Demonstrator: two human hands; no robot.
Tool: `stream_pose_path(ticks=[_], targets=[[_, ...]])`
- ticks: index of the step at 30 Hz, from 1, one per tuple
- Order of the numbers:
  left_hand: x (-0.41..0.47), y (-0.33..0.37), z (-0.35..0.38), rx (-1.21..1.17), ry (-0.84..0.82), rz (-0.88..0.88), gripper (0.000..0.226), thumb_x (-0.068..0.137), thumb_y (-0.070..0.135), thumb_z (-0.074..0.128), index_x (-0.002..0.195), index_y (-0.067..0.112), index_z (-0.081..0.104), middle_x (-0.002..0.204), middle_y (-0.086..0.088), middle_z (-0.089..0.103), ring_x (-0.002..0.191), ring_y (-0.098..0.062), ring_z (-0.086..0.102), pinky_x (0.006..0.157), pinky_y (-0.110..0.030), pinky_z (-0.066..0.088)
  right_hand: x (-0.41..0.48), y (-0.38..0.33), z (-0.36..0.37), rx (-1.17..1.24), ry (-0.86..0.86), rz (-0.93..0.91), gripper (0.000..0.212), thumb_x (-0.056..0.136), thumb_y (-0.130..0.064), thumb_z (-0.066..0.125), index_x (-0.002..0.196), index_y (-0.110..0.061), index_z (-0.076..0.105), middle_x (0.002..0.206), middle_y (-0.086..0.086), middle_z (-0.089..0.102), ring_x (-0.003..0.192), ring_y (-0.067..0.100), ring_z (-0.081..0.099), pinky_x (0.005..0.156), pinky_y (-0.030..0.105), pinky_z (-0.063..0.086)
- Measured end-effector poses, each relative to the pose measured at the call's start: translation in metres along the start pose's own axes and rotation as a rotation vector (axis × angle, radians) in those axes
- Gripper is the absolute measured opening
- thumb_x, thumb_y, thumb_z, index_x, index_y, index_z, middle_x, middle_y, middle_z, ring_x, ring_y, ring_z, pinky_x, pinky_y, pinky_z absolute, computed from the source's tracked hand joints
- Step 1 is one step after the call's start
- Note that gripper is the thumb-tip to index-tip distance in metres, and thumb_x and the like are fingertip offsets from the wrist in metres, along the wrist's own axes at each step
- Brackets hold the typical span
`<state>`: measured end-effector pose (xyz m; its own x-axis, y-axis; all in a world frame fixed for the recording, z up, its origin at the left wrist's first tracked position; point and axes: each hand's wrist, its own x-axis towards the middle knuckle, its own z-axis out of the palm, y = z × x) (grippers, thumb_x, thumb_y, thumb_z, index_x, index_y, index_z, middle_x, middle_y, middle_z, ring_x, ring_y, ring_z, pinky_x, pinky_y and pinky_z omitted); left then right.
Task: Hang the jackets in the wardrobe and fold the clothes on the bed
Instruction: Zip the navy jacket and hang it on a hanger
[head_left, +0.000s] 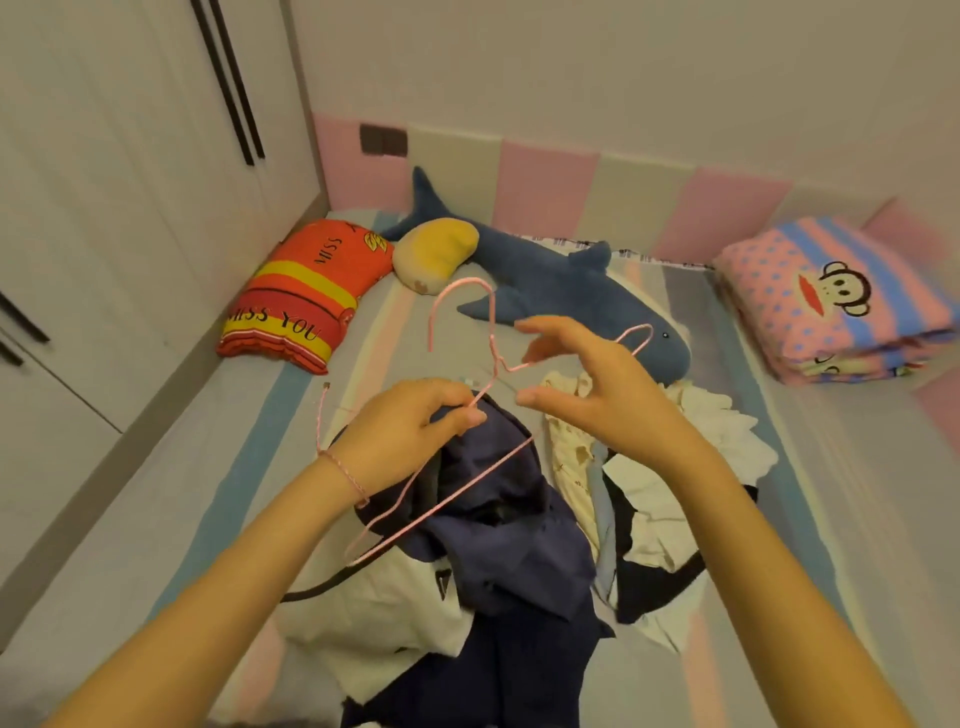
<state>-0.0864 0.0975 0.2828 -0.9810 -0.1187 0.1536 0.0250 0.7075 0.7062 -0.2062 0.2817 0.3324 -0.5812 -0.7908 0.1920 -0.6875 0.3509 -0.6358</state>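
My left hand (410, 431) pinches the neck of a pink wire hanger (462, 293), held up over the bed with its hook pointing away from me. A second pink hanger (636, 338) seems tangled with it. My right hand (587, 384) hovers just to the right with fingers spread, close to the hangers but gripping nothing. Below both hands lies a pile of clothes (519, 525): dark navy garments, white ones and a cream printed piece. The white wardrobe (119, 171) stands at the left with its doors closed.
On the striped bed sheet (218, 488) lie a red and yellow pillow (301, 296), a blue plush shark (561, 283) and a yellow plush (436, 252). A folded pink monkey-print quilt (836, 296) sits at the far right. Padded pink and beige panels line the wall.
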Motion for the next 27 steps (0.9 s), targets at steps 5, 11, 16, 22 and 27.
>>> stream_pose_path(ticks=[5, 11, 16, 22, 27], targets=[[-0.006, 0.021, 0.001, 0.082, -0.112, 0.052, 0.017, 0.087, 0.041, 0.056, 0.071, 0.036, 0.055, 0.069, 0.009, 0.06, 0.069, -0.006, 0.056, 0.067, -0.035, 0.047, -0.013, -0.02, 0.019, -0.066, 0.026, -0.009, 0.046, 0.087, -0.05, 0.058, 0.067, -0.009, 0.058, 0.053, -0.004, 0.045, 0.049, 0.009, 0.037, 0.052, 0.032, 0.036], [-0.006, 0.013, -0.016, -0.179, 0.065, -0.059, 0.018, 0.071, 0.024, 0.078, 0.083, 0.021, 0.065, 0.081, 0.007, 0.065, 0.074, 0.002, 0.059, 0.066, -0.009, 0.043, -0.041, 0.027, -0.008, 0.24, 0.446, 0.42, 0.038, 0.091, -0.024, 0.059, 0.054, -0.018, 0.058, 0.045, -0.004, 0.044, 0.045, 0.006, 0.035, 0.049, 0.018, 0.032], [-0.007, -0.004, -0.027, -0.363, 0.189, -0.232, 0.045, 0.061, 0.023, 0.086, 0.099, 0.014, 0.063, 0.095, -0.003, 0.067, 0.087, -0.01, 0.063, 0.076, -0.022, 0.052, -0.063, 0.051, -0.028, 1.01, 0.782, 0.604, 0.046, 0.093, -0.034, 0.055, 0.049, -0.024, 0.05, 0.047, -0.01, 0.036, 0.039, 0.004, 0.023, 0.04, 0.019, 0.018], [-0.01, -0.005, -0.019, -0.455, 0.065, -0.231, 0.056, 0.068, -0.012, 0.074, 0.112, 0.007, 0.046, 0.089, -0.004, 0.063, 0.073, -0.003, 0.065, 0.068, -0.015, 0.053, -0.042, 0.022, -0.008, 1.355, 0.628, 0.442, 0.036, 0.101, -0.029, 0.041, 0.073, -0.014, 0.058, 0.046, -0.01, 0.036, 0.037, 0.002, 0.029, 0.04, 0.012, 0.021], [-0.007, -0.006, -0.013, -0.627, 0.133, -0.255, 0.047, 0.075, -0.016, 0.063, 0.107, 0.012, 0.044, 0.088, -0.008, 0.062, 0.079, -0.017, 0.064, 0.072, -0.025, 0.055, -0.026, 0.005, 0.014, 1.562, 0.759, 0.277, 0.049, 0.101, -0.038, 0.037, 0.058, -0.018, 0.05, 0.044, -0.01, 0.032, 0.038, 0.004, 0.021, 0.038, 0.017, 0.018]])
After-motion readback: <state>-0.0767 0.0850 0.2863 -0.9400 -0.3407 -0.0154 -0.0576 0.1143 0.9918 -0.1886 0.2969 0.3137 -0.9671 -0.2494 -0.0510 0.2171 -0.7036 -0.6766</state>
